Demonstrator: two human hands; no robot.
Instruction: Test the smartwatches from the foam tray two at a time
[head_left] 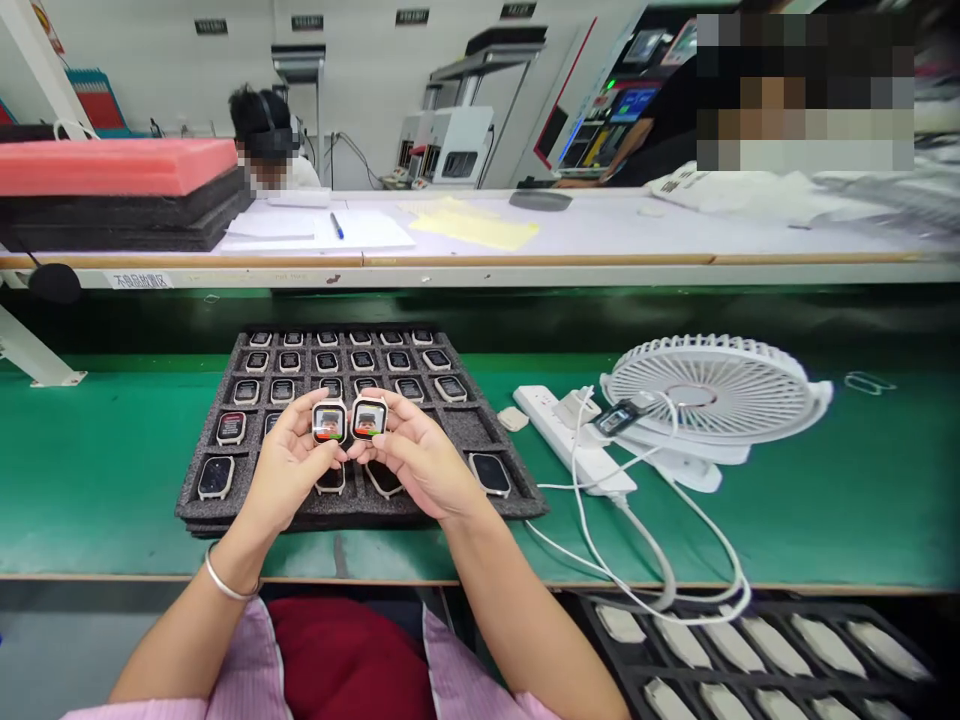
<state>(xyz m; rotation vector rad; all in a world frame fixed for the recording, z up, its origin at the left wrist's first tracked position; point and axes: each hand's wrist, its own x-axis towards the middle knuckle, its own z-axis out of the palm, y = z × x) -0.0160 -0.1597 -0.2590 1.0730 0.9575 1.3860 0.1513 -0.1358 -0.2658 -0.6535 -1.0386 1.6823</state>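
My left hand [294, 455] is closed around the edges of a smartwatch body [329, 422] with its screen lit. A second lit smartwatch body [369, 419] sits in my right hand [412, 455], gripped by the thumb and fingers. The two watches are side by side, screens facing me, showing similar colourful pictures. Beneath both hands lies a dark grey foam tray [196, 505], its compartments holding rows of strapless watches. One compartment [471, 427] at the tray's right side has no watch in it. My hands cover part of the middle compartments.
A white power strip [574, 440] and a white fan [712, 395] stand right of the tray, with looping cables. Another tray [637, 690] of pale pieces is at the lower right. A shelf [450, 272] crosses behind, holding red foam [120, 168] and papers. Two people are beyond it.
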